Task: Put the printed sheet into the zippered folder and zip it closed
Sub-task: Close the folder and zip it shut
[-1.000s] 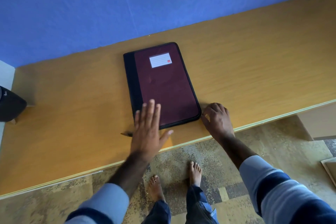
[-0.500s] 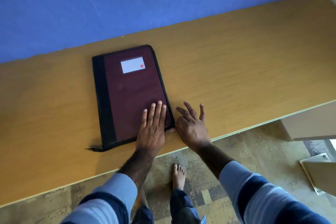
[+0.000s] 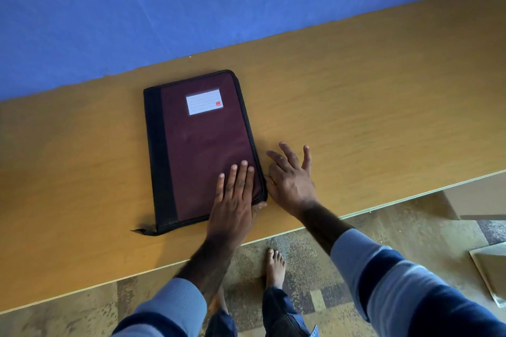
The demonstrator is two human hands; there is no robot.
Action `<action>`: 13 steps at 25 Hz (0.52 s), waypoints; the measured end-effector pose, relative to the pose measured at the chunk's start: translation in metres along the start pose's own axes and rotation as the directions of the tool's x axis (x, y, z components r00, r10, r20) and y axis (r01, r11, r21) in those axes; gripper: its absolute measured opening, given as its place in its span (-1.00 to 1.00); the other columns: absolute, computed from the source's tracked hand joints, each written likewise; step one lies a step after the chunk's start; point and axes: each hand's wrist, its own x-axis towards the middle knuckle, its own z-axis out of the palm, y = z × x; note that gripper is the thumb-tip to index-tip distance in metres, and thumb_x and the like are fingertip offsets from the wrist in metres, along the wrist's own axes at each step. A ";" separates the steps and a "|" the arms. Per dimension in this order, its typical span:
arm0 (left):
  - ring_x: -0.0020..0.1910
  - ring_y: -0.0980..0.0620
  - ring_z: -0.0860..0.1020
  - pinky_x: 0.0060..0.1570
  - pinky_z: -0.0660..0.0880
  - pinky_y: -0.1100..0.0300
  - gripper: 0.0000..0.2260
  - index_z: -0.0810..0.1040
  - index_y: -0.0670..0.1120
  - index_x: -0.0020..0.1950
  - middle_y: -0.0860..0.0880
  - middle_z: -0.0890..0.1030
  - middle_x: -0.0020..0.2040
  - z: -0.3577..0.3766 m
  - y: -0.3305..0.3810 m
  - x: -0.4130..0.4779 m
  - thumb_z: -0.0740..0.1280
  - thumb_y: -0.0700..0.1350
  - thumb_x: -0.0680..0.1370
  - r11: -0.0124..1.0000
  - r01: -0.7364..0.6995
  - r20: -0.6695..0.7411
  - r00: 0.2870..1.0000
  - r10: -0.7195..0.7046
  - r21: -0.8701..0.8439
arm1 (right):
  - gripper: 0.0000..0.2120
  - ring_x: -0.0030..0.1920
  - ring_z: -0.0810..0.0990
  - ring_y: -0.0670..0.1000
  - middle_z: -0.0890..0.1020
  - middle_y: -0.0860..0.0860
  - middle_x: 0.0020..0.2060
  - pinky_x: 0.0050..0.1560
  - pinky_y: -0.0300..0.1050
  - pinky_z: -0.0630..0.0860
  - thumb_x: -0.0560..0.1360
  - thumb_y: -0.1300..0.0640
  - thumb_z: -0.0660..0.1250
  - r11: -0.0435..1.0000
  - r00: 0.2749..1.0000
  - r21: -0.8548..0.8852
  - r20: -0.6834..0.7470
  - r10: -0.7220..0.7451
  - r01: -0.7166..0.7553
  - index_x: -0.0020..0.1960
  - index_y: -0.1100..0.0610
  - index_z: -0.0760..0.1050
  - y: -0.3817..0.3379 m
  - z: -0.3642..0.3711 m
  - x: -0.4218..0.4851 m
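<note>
In the head view, a maroon fabric zippered folder (image 3: 202,145) with a black spine strip along its left side and black zip edging is seen lying flat and closed on a yellow-brown wooden tabletop (image 3: 356,107). It is placed left of centre, with its short near side close to the table's front edge and its long sides angled slightly. A white rectangular label (image 3: 204,101) with a small red mark is fixed on the upper part of the cover. A short black zip tail (image 3: 141,231) is seen sticking out at the near left corner, resting on the wood.

The left hand (image 3: 234,200) is laid flat on the near right corner of the cover, with the fingers (image 3: 242,172) held straight and together; the thumb is tucked at the corner's edge. The right hand (image 3: 290,183) is held just beside the folder's right edge, unclenched, with its fingers (image 3: 287,152) spread and pointed away from the person. Whether its thumb side is touching the zip edging cannot be told.

Light blue sleeves (image 3: 383,276) banded with navy are worn on both forearms. A blue wall (image 3: 191,8) is met by the far edge of the table. Below the front edge, a mottled brown floor (image 3: 410,227) and a bare foot (image 3: 275,265) are seen.
</note>
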 end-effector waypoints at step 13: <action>0.63 -0.20 0.07 0.55 0.16 -0.20 -0.29 0.03 -0.20 0.65 -0.21 0.01 0.66 -0.009 0.010 0.004 0.14 0.19 0.66 0.999 -0.037 -0.044 0.998 0.037 -0.013 | -0.83 0.57 0.26 0.12 0.55 0.06 0.39 0.50 0.46 0.05 0.59 0.10 0.27 0.998 0.999 0.071 -0.050 0.000 0.004 -0.01 0.16 0.59 0.006 0.007 0.017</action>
